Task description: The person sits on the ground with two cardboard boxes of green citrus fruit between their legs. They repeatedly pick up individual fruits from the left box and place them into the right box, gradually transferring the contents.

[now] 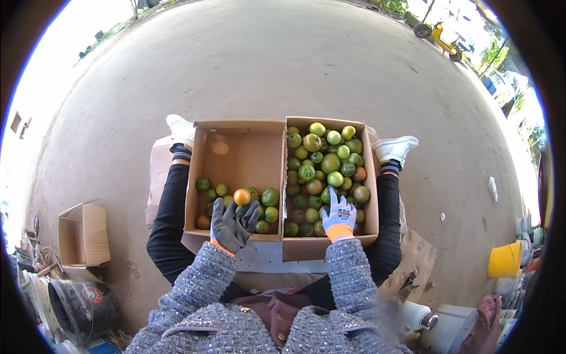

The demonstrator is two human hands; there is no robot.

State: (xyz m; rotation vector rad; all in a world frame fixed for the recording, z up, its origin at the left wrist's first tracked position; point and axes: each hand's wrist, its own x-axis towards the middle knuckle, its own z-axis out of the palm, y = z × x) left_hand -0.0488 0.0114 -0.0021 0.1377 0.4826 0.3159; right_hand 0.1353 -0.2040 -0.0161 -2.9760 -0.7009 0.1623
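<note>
My left hand (233,225), in a dark-coated work glove, is palm up over the near part of the left cardboard box (241,163). Its fingers are spread and its palm is bare. An orange tomato (242,197) is at the fingertips; whether it rests on them I cannot tell. Green tomatoes (270,197) lie in that box's near half. My right hand (339,217), back up in a grey and orange glove, reaches among mostly green tomatoes (330,163) in the right cardboard box (370,186). Its fingertips touch fruit, but a grip is hidden.
My legs (170,212) flank both boxes. A smaller cardboard box (84,234) and a black bucket (84,307) stand at left. At right are a wooden board (413,261), a white bottle (411,315) and a yellow bucket (505,260). A yellow scooter (442,40) stands far off.
</note>
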